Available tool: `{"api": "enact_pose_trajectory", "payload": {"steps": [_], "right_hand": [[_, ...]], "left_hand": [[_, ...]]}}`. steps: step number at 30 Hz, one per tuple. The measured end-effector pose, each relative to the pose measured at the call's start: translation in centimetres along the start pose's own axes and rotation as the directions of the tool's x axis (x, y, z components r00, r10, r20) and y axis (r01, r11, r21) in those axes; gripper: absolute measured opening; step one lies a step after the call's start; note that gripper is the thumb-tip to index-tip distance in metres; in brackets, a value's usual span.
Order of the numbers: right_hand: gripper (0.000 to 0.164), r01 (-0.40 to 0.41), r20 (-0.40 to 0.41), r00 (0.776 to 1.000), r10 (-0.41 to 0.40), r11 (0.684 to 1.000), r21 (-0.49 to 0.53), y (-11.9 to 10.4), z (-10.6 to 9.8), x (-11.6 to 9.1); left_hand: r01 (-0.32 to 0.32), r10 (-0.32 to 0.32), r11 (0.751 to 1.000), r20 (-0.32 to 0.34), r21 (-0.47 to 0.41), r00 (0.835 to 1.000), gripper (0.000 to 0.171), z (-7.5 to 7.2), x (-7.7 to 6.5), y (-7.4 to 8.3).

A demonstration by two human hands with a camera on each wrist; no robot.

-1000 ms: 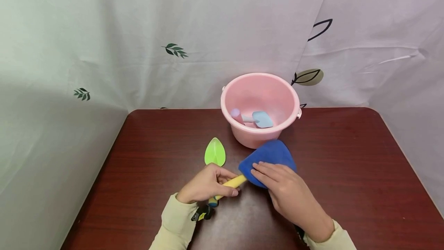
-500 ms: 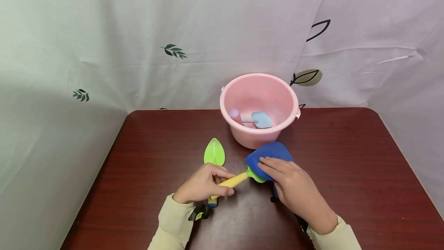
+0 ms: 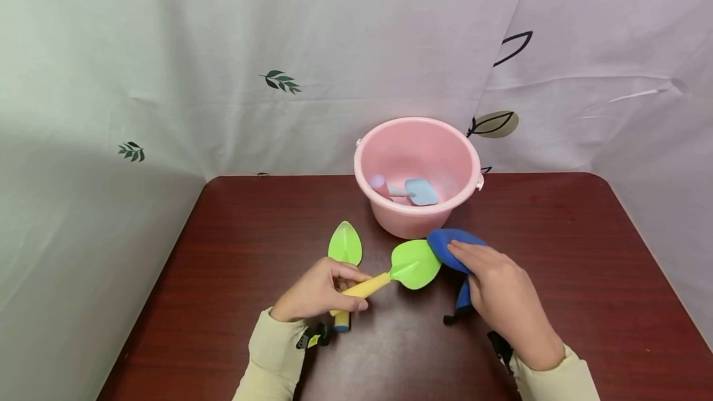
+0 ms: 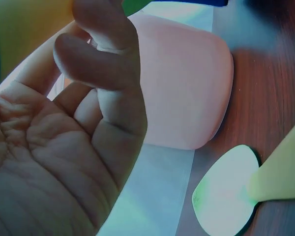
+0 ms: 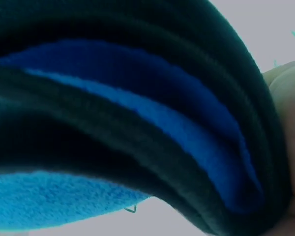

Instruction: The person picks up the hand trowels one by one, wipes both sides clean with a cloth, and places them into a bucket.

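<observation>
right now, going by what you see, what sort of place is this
Probably a makeshift indoor work corner, though which room is unclear: a reddish-brown table with creased, leaf-printed sheeting behind it and a pink bucket on top.

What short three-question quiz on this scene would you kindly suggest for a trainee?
1. Which hand holds the blue fabric cloth? A) left B) right
2. True or false: a small pale-blue-bladed shovel lies inside the round pink bucket.
3. Fill in the gap: the left hand holds a green-bladed trowel by its yellow ____.

Key:
1. B, the right hand.
2. True.
3. Handle.
</observation>
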State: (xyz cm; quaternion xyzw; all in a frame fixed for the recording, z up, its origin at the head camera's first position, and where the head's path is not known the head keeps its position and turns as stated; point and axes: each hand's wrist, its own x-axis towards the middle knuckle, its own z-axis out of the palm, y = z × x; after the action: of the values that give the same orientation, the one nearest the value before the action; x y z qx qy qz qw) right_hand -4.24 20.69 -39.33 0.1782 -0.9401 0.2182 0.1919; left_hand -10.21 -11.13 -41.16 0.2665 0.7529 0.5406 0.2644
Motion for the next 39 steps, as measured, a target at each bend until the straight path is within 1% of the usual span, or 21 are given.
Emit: {"api": "enact_pose_trajectory", "payload": {"steps": [3, 5, 10, 15, 19, 22, 26, 31, 36, 37, 39], "right_hand": [[0.050, -0.015, -0.057, 0.998, 0.014, 1.000, -0.004, 0.0, -0.3, 0.0], [0.050, -0.009, -0.089, 0.996, 0.008, 1.000, -0.005, -0.2, -0.4, -0.1], [0.051, 0.058, -0.130, 0.990, -0.055, 0.998, 0.015, -0.9, -0.5, -0.2], [0.050, 0.125, -0.133, 0.984, -0.117, 0.991, 0.054, -1.6, -0.3, -0.2], [0.045, 0.174, -0.118, 0.980, -0.162, 0.980, 0.094, -2.1, 0.0, -0.2], [0.039, 0.211, -0.102, 0.975, -0.200, 0.970, 0.121, -2.4, 0.3, -0.2], [0.047, 0.254, -0.073, 0.966, -0.246, 0.957, 0.138, -2.8, 0.6, -0.2], [0.050, 0.306, -0.039, 0.952, -0.304, 0.944, 0.122, -3.0, 1.1, -0.2], [0.052, 0.333, 0.005, 0.942, -0.336, 0.937, 0.106, -3.1, 1.4, -0.3], [0.050, 0.335, 0.014, 0.941, -0.338, 0.937, 0.102, -3.1, 1.4, -0.3], [0.039, 0.326, 0.044, 0.943, -0.331, 0.941, 0.093, -3.1, 1.4, -0.3]], "left_hand": [[0.015, -0.015, 1.000, -0.007, -0.002, 1.000, 0.030, -0.1, 0.0, -0.1], [0.021, -0.021, 1.000, -0.011, 0.002, 1.000, 0.029, -0.1, 0.0, -0.2], [0.050, -0.050, 0.999, -0.014, -0.010, 0.999, 0.029, 0.2, 0.2, -0.4], [0.070, -0.071, 0.997, -0.010, -0.014, 0.997, 0.029, 0.7, 0.5, -0.4], [0.086, -0.086, 0.996, -0.011, -0.005, 0.996, 0.029, 1.0, 0.7, -0.4], [0.083, -0.084, 0.996, -0.003, -0.005, 0.997, 0.029, 1.1, 0.8, -0.3], [0.063, -0.063, 0.998, 0.014, -0.015, 0.998, 0.030, 1.3, 1.0, -0.2], [0.032, -0.032, 0.999, 0.024, -0.017, 0.999, 0.029, 1.6, 1.1, -0.2], [-0.001, 0.001, 1.000, 0.036, -0.008, 0.999, 0.029, 1.8, 1.2, -0.3], [-0.010, 0.010, 1.000, 0.037, -0.005, 0.999, 0.029, 1.8, 1.2, -0.3], [-0.024, 0.024, 1.000, 0.041, 0.006, 0.999, 0.029, 1.9, 1.2, -0.4]]}}
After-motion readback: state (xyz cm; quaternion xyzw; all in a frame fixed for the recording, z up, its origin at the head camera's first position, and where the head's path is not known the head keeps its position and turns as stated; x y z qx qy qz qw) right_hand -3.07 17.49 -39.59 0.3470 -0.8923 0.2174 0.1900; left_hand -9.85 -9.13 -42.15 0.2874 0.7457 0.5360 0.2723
